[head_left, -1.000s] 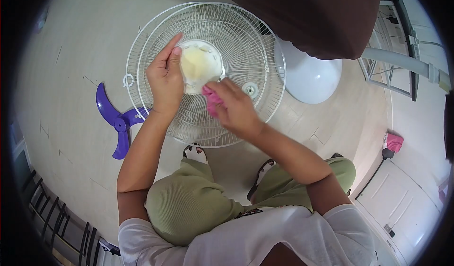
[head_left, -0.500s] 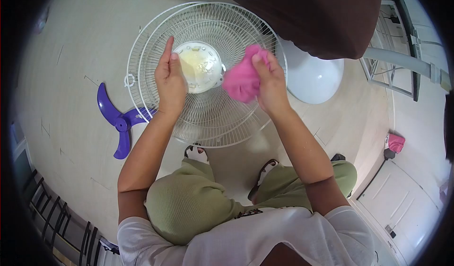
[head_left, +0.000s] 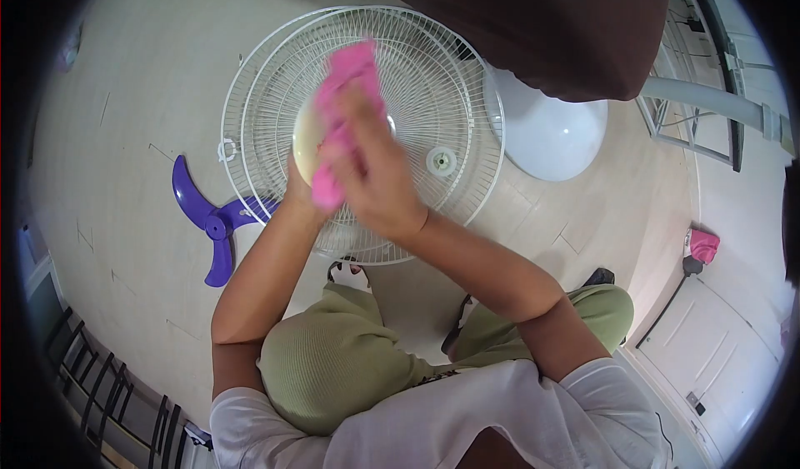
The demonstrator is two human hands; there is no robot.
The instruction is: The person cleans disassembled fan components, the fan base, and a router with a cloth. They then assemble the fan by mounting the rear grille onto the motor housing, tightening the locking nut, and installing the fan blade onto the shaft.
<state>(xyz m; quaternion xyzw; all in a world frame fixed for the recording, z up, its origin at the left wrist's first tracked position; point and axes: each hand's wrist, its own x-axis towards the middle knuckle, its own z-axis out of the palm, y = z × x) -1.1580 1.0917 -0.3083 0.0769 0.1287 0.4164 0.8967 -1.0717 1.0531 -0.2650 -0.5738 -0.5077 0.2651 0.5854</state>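
My left hand (head_left: 302, 187) holds a round white and yellowish plastic cover (head_left: 305, 140), tilted nearly on edge; its fingers are mostly hidden. My right hand (head_left: 375, 169) is closed on a pink cloth (head_left: 354, 65) and presses it across the cover's face, slightly blurred by motion. Beneath both hands lie white wire fan grilles (head_left: 425, 77), stacked on one another. A small round white plastic nut (head_left: 441, 162) rests on the grille to the right of my hands. Left of the grilles, a purple three-bladed fan blade (head_left: 217, 224) is on the floor, one blade tip under the wire rim.
A smooth white rounded fan base (head_left: 557, 140) stands to the right of the grilles, partly under a brown cloth-covered item (head_left: 542, 27). At the right are a metal frame (head_left: 692, 127) and a white door or panel (head_left: 708, 348). Black metal bars (head_left: 100, 386) stand at the lower left.
My right hand has brought the pink cloth leftward onto the cover. The cover has turned from facing up to nearly edge-on. The small white nut on the grille now shows.
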